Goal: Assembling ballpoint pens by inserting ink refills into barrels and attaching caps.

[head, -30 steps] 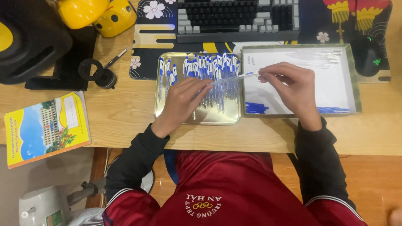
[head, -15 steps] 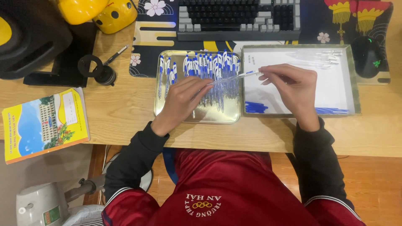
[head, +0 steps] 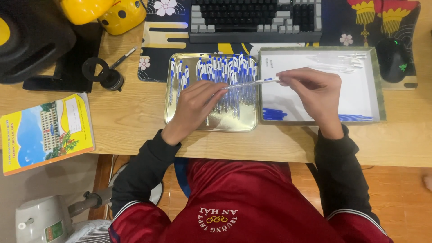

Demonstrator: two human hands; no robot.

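Note:
A clear ballpoint pen [head: 252,83] with blue trim is held level between both hands, above the seam of two trays. My left hand [head: 194,105] pinches its left end over a shiny metal tray [head: 245,125] holding several blue-and-white pens [head: 216,72]. My right hand [head: 312,92] grips the right end over a white-lined tray [head: 380,90]. That tray holds blue pen refills [head: 273,114] at its near edge and clear pen barrels [head: 342,60] at its far edge.
A keyboard [head: 256,18] and a patterned desk mat [head: 162,49] lie behind the trays, with a black mouse [head: 395,59] at the right. A yellow booklet [head: 45,130] overhangs the desk's left front edge. A black box [head: 31,40] and yellow toy [head: 121,15] stand at the far left.
Both hands stay at the same place with the pen held between them; only the fingers have shifted slightly.

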